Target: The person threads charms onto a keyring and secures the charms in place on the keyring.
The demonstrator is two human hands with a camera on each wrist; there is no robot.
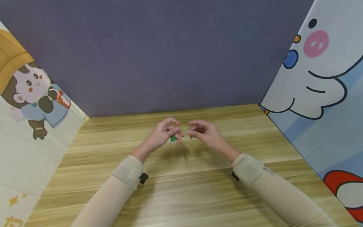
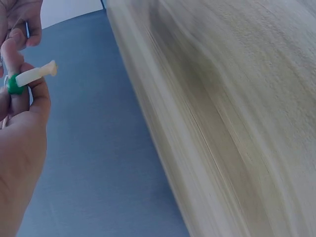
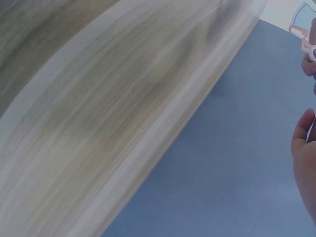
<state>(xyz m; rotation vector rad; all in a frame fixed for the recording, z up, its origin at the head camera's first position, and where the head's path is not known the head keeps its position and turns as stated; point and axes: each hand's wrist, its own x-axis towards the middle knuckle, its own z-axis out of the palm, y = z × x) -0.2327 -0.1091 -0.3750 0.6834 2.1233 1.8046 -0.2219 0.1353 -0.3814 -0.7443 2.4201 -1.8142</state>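
Above the table, my left hand [image 1: 163,135] grips a small piece with a green collar [image 2: 15,84] and a whitish tube [image 2: 34,75] that flares at its end. The tube sticks out between the fingers; the rest is hidden by them. Just to the right, my right hand [image 1: 208,134] has its thumb and forefinger curled together at a thin, pale wire-like loop [image 1: 187,128], which shows in the small gap between the two hands. The right wrist view catches only part of the right hand [image 3: 306,148] at its edge.
A wood-grain table [image 1: 187,195] lies under both hands. A dark grey-blue panel [image 1: 158,56] rises along its far edge. Cartoon-printed panels stand at the left [image 1: 56,138] and at the right [image 1: 306,138].
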